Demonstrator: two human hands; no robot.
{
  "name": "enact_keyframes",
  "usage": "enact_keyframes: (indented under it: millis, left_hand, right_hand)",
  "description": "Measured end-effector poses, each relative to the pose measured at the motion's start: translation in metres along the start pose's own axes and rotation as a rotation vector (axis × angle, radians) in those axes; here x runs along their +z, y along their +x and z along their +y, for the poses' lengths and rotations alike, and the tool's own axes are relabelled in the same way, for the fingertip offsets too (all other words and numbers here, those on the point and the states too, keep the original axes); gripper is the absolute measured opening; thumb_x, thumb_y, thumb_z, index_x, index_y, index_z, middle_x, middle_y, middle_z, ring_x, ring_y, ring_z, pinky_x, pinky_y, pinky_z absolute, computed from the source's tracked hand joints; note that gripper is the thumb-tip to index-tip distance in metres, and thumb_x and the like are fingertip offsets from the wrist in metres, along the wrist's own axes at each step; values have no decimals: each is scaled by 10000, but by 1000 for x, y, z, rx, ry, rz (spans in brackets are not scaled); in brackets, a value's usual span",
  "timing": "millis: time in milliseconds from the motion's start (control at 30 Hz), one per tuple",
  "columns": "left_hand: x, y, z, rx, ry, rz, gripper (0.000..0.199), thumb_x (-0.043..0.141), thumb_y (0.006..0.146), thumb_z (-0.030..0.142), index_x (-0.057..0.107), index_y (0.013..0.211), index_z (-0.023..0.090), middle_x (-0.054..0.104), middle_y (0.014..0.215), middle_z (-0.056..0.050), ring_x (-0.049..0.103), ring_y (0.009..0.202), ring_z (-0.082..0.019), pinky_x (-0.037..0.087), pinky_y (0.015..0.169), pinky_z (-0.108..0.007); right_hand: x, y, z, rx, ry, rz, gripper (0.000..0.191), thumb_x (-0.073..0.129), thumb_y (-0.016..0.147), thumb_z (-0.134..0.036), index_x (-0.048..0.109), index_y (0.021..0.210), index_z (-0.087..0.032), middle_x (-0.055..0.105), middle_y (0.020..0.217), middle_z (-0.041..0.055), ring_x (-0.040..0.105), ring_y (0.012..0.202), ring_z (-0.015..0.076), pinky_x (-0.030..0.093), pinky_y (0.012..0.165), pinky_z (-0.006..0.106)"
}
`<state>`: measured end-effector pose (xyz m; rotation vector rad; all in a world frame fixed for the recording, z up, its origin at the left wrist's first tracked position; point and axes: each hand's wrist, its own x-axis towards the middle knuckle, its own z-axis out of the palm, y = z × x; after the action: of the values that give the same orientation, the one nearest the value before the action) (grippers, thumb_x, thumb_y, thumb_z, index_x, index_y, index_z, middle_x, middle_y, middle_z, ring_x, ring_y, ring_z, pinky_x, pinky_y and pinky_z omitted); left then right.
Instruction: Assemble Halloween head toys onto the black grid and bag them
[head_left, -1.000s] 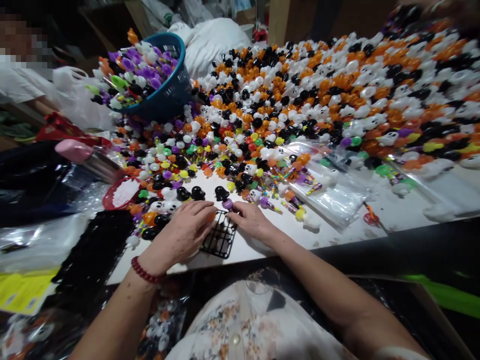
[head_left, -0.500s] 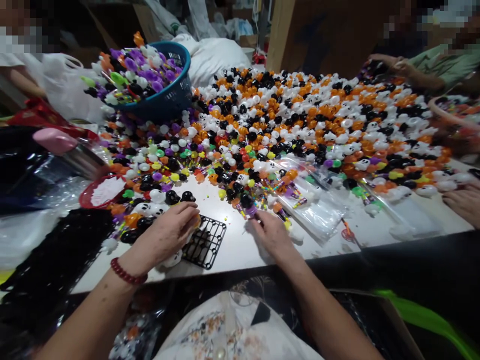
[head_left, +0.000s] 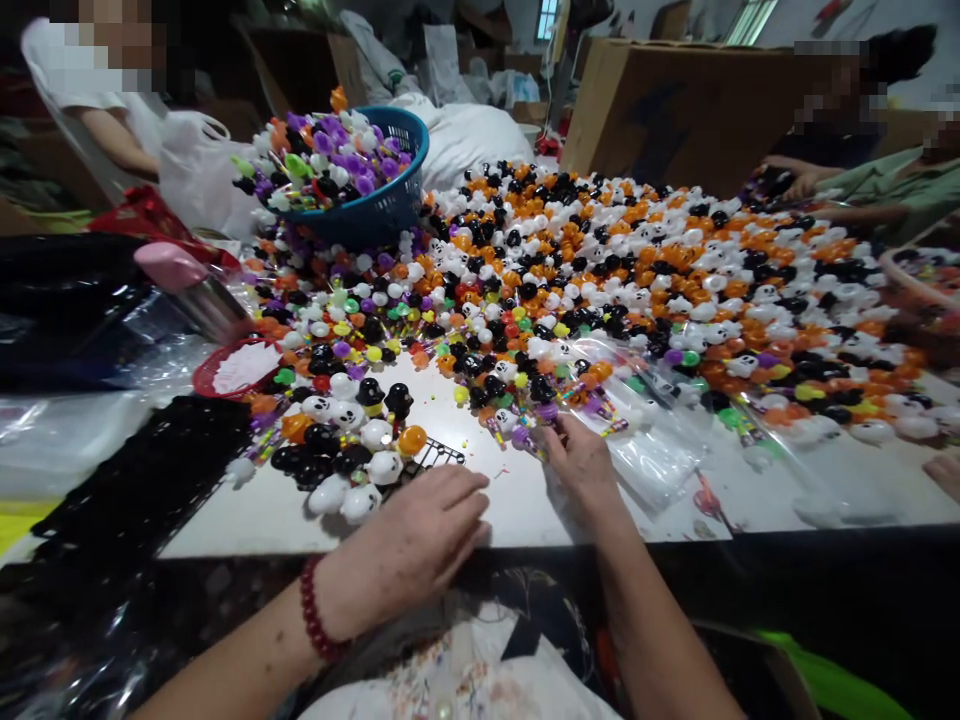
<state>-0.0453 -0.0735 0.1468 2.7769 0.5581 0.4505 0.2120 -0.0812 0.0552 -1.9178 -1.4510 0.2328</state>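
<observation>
My left hand [head_left: 420, 525] is palm down at the front edge of the table, fingers loosely bent and slightly apart; nothing shows in it, though its underside is hidden. Just beyond it lies a black plastic grid [head_left: 442, 455], partly covered by my hand. White ghost-topped tubes [head_left: 384, 467], an orange-topped one [head_left: 412, 440] and several black-topped ones [head_left: 400, 400] cluster at the grid's left. My right hand [head_left: 585, 465] pinches at a purple-topped candy tube [head_left: 547, 412] on the near edge of the heap; the fingertips are partly hidden.
A large heap of ghost and pumpkin toppers [head_left: 645, 270] covers the table. A blue basket [head_left: 409, 165] full of tubes stands back left, a red dish [head_left: 214, 378] below it. Clear plastic bags [head_left: 652, 455] and small scissors [head_left: 709, 500] lie at right. Other people sit around.
My left hand has drawn back from the grid toward me and to the right, uncovering the tubes there. My right hand stays by the purple-topped tube. The camera view has shifted.
</observation>
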Motion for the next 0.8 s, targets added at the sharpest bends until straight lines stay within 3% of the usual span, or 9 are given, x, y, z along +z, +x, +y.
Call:
enact_keyframes:
  millis: [133, 233, 300, 400, 500, 600, 700, 800]
  left_hand:
    - [46, 8, 5, -17, -80, -147, 210, 395, 987, 233, 594, 962, 170, 642, 973, -80, 596, 952, -192, 518, 859, -343]
    - [71, 15, -4, -79, -62, -165, 210, 396, 985, 239, 576, 903, 166, 625, 939, -71, 586, 914, -191, 513, 833, -337]
    - [81, 20, -9, -115, -40, -133, 191, 400, 981, 234, 562, 908, 162, 613, 961, -76, 576, 922, -191, 509, 846, -339]
    - [89, 24, -9, -97, 12, -109, 166, 400, 972, 212, 546, 910, 161, 598, 978, -82, 562, 925, -194, 506, 853, -346]
    - [86, 20, -3, -49, 43, -110, 152, 408, 960, 184, 542, 891, 166, 595, 948, -76, 561, 901, -193, 512, 827, -343]
    - [71, 6, 3, -26, 75, -29, 122, 437, 947, 165, 559, 948, 154, 618, 993, -92, 569, 966, -208, 514, 878, -365]
    - [44, -10, 3, -62, 148, 141, 183, 491, 928, 153, 558, 1097, 128, 623, 1144, -129, 546, 1098, -237, 491, 980, -405]
    - [9, -22, -7, -179, 235, 298, 289, 517, 913, 132, 539, 1202, 133, 610, 1222, -136, 535, 1148, -246, 477, 1016, -434]
  right_hand:
    - [-3, -5, 2, 82, -15, 17, 182, 485, 880, -355, 574, 841, -201, 559, 649, 1, 494, 607, 171, 337, 595, 281]
    - [-1, -6, 4, 73, -25, -13, 172, 483, 873, -338, 580, 868, -196, 581, 688, 19, 511, 628, 184, 370, 601, 291]
    - [2, -4, 5, 19, -39, -7, 209, 453, 892, -322, 601, 940, -183, 619, 778, 59, 549, 702, 211, 424, 654, 320]
    - [7, 0, 8, -103, -78, 112, 339, 442, 895, -285, 564, 1163, -118, 619, 1050, 172, 576, 939, 279, 480, 799, 397]
    - [9, -5, 7, -212, -131, 138, 335, 483, 894, -265, 549, 1184, -111, 540, 1167, 204, 551, 1016, 293, 495, 853, 420]
    - [12, -19, 9, -293, -259, 30, 131, 528, 895, -244, 602, 969, -165, 544, 1018, 149, 532, 975, 297, 498, 854, 435]
    - [18, -29, 13, -351, -383, 1, 64, 547, 890, -207, 592, 857, -174, 550, 974, 146, 502, 1010, 325, 472, 888, 472]
    - [21, -31, 11, -353, -392, 19, 111, 502, 919, -189, 581, 846, -164, 578, 918, 145, 532, 932, 306, 472, 846, 454]
